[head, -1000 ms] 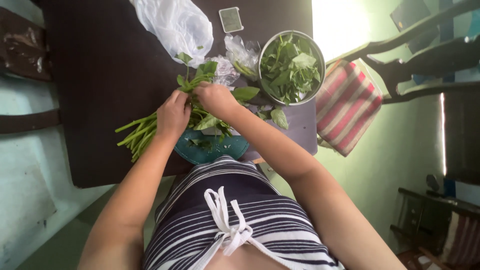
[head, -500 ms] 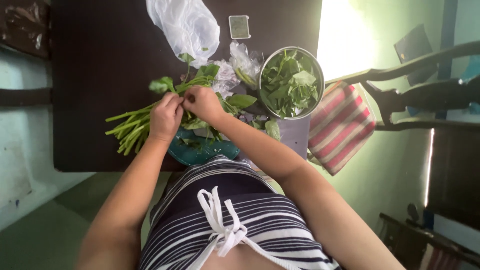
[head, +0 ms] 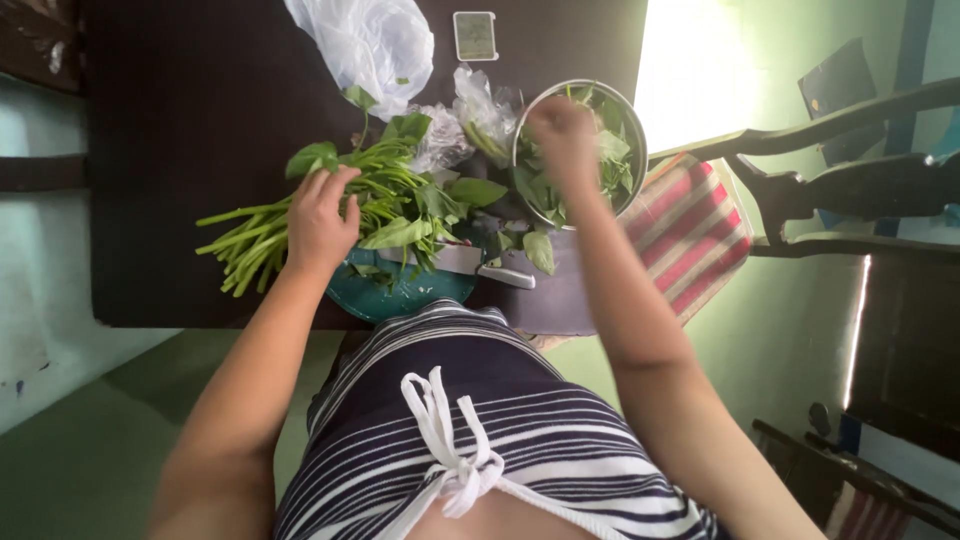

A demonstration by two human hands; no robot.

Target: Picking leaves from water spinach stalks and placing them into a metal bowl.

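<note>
A dark table fills the upper part of the view. On its far side lies a crumpled white plastic bag, and just beside it a small flat rectangular card. Some clear crinkled plastic wrap sits near the middle. At the near edge rests a round teal board. To the right, a red striped cloth hangs over a dark wooden chair. The floor is green.

Left hand rests on leafy stalks; right hand hovers over metal bowl of leaves.
</note>
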